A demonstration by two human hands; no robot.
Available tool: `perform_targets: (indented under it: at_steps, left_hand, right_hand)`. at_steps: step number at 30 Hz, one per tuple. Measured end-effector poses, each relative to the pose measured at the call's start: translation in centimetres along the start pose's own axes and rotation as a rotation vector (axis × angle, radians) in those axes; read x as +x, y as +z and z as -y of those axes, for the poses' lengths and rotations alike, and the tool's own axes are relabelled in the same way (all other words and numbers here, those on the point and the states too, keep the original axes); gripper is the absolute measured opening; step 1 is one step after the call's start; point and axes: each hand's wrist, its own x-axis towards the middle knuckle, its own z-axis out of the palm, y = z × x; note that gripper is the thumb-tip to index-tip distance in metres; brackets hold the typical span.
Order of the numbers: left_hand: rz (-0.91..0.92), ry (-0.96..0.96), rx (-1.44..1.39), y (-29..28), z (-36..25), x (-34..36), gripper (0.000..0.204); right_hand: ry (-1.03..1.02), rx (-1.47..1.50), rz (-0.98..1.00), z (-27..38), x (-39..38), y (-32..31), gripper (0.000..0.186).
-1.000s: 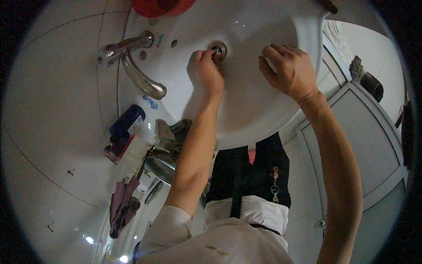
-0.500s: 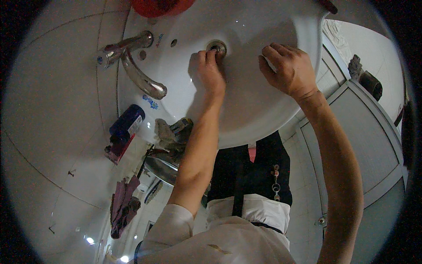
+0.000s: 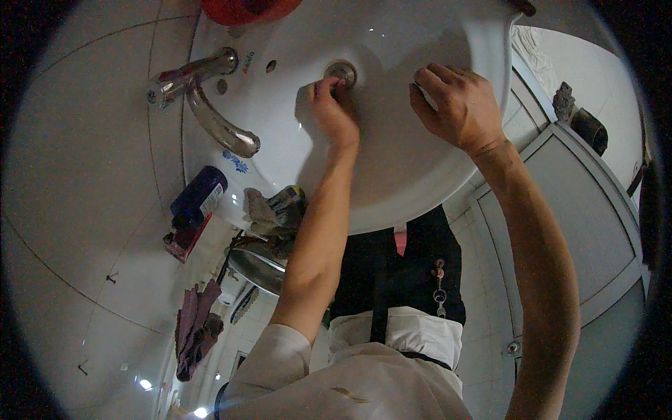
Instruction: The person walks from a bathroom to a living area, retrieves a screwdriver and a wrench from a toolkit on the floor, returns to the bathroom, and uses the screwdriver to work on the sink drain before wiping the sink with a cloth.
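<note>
A white ceramic washbasin (image 3: 392,168) fills the upper middle of the view, with a round metal drain (image 3: 341,73) in its bowl. My left hand (image 3: 332,115) is down in the bowl at the drain's near edge. Its fingertips are drawn together in a pinch; anything between them is too small or hidden to make out. My right hand (image 3: 458,108) hovers over the basin's right side, fingers loosely curled and thumb apart from them, with nothing visible in it. A chrome faucet (image 3: 220,126) stands on the left of the basin, its spout pointing toward me.
A red container (image 3: 252,8) sits at the top edge. On the left rim are a dark blue bottle (image 3: 199,194) and a grey cloth (image 3: 269,212). Purple cloths (image 3: 198,322) hang at lower left. A metal basin (image 3: 255,268) lies below. A grey-framed door (image 3: 560,210) stands at right.
The left hand's fingers have shifted slightly toward the near edge of the drain, uncovering more of it. The right hand stays almost in place. The whole view has moved slightly.
</note>
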Motion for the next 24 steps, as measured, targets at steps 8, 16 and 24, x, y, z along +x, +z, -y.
perform_targets:
  at_steps: [8,16,24]
  left_hand:
    - [0.049,0.083,0.286,-0.3,0.4,0.3,0.021]
    - [-0.082,-0.004,0.001,0.3,1.0,0.4,0.006]
    - [-0.005,-0.165,-0.312,0.7,1.5,0.4,0.008]
  right_hand:
    - [-0.007,0.017,-0.010,0.0,0.0,-0.1,0.012]
    - [0.004,0.003,0.001,0.1,0.1,0.1,0.012]
    - [-0.002,0.003,0.001,0.0,0.1,0.0,0.012]
